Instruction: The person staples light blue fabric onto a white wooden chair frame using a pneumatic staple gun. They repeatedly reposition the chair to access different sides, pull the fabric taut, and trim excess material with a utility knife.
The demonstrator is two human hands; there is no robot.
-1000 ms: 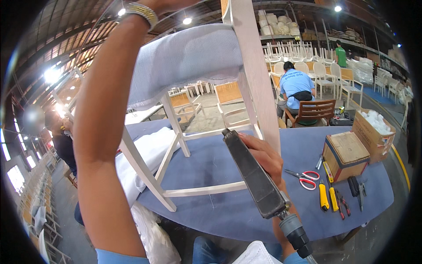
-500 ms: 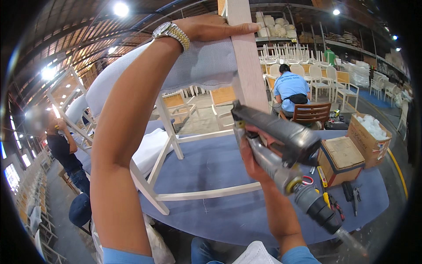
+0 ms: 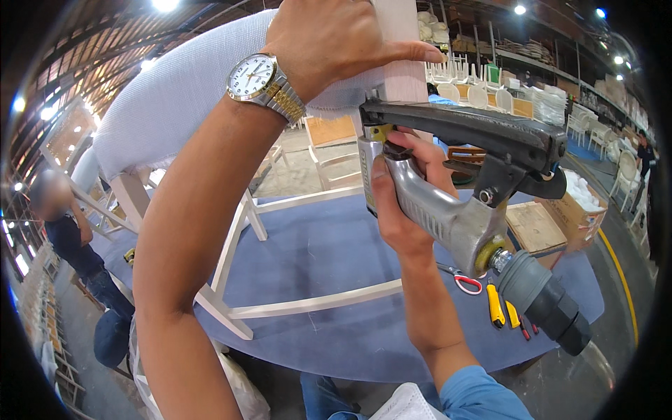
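Pale wood and grey-blue woven cloth make the chair (image 3: 183, 84), which stands on the blue-covered surface (image 3: 350, 343) in front of the person, its padded seat behind the left forearm and its post (image 3: 406, 80) between the two hands. The left hand (image 3: 325, 45), with a watch (image 3: 252, 77) at its wrist, is placed high at the seat and the post; its thumb is stretched wide across the post, but the other fingers are mostly hidden at the upper edge, so I cannot tell how firmly they close. The right hand (image 3: 406, 224) is lower and to the right, and it is wrapped around the handle of a silver and black air stapler (image 3: 448, 203). The nose of this tool is near the underside of the seat; whether it touches the chair, I cannot tell. Beyond the right forearm lie red-handled scissors (image 3: 458, 278) and a yellow cutter (image 3: 495, 306).
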